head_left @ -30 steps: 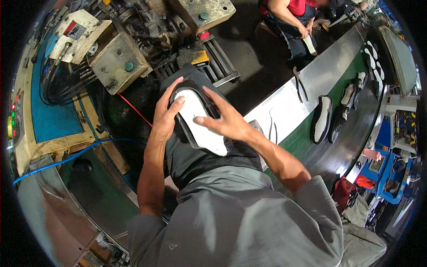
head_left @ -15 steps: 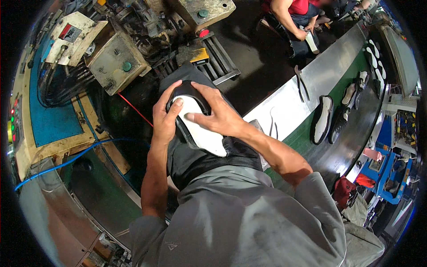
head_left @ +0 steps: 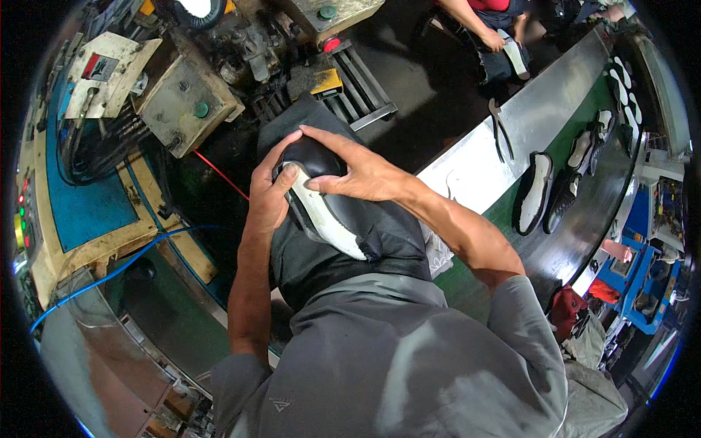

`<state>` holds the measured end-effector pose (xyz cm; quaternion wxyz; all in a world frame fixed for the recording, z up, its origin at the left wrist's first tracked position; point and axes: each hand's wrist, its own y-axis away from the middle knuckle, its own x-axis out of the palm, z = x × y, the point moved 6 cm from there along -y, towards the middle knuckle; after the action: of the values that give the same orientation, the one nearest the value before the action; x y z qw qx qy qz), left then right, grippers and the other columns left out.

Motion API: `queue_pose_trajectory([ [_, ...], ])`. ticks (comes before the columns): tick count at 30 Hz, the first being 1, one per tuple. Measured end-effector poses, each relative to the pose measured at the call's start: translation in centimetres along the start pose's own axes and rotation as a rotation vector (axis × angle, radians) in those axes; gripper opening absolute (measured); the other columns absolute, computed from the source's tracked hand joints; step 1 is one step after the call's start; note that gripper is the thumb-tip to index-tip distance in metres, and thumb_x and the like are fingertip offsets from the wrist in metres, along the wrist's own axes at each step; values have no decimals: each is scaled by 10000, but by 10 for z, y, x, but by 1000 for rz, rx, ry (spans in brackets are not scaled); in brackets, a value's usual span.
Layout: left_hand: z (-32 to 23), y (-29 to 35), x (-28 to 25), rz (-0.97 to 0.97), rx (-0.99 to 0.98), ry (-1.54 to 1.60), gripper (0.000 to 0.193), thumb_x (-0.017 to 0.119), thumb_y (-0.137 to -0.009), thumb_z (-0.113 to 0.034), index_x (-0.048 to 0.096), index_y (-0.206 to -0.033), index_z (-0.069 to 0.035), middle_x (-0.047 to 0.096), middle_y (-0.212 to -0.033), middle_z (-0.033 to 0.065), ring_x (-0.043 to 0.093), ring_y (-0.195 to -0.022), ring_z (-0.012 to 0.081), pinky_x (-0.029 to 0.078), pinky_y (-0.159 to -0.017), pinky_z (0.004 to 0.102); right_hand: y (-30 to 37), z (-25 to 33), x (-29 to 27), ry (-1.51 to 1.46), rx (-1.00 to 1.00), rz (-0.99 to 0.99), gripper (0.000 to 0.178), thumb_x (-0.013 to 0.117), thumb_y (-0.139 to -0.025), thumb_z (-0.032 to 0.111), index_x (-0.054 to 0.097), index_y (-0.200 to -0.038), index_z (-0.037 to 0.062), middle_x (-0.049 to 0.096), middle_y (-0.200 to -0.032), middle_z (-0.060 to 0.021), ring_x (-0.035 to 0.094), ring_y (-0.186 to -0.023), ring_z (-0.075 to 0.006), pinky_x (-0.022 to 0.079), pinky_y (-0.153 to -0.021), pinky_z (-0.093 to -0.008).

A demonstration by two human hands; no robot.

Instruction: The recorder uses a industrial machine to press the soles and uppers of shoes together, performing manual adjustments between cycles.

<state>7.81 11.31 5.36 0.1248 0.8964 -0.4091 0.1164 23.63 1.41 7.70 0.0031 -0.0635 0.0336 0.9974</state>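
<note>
Clamping shoe point(head_left: 326, 217) at its far end between left hand point(head_left: 269, 191) and right hand point(head_left: 369, 173), equally near to either. Held over lap point(head_left: 398, 244), white underside up, slanting lengthwise from far-left to near-right, toward body.

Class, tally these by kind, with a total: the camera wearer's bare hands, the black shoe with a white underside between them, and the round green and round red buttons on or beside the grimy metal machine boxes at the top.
Bare hands, left hand and right hand: 2
Black shoe with a white underside: 1
Round green buttons, left one and upper one: 2
Round red button: 1
Total: 6
</note>
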Motion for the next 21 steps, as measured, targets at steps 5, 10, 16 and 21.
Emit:
queue_pose_trajectory([
  [5,7,-13,18,-66,-75,-132,497,674,-1057,-93,590,-1538,5,638,-1496,117,602,-1320,173,469,-1143,341,3,-26,3,88,65,-155,947,815,-968,389,330,-1677,-10,466,-1624,-301,479,-1509,-378,391,-1244,-424],
  [10,22,-15,26,-133,-247,-92,516,639,-1105,-158,532,-1588,-11,579,-1548,154,580,-1373,200,465,-1169,350,6,-37,-14,-233,194,-136,896,805,-990,360,346,-1696,57,525,-1575,-226,505,-1451,-304,419,-1206,-418],
  [16,52,-3,33,-188,-202,219,511,547,-1159,-242,485,-1622,-34,536,-1592,141,532,-1445,242,427,-1221,383,7,-59,-12,-408,222,-143,908,811,-975,390,345,-1714,142,554,-1523,-209,527,-1403,-325,448,-1176,-433],
  [21,58,-9,33,-161,-171,45,496,587,-1141,-258,513,-1595,-73,574,-1518,123,552,-1395,236,438,-1193,377,9,-59,-12,-291,305,-142,960,802,-961,450,313,-1719,121,501,-1573,-279,489,-1461,-412,424,-1217,-503],
])
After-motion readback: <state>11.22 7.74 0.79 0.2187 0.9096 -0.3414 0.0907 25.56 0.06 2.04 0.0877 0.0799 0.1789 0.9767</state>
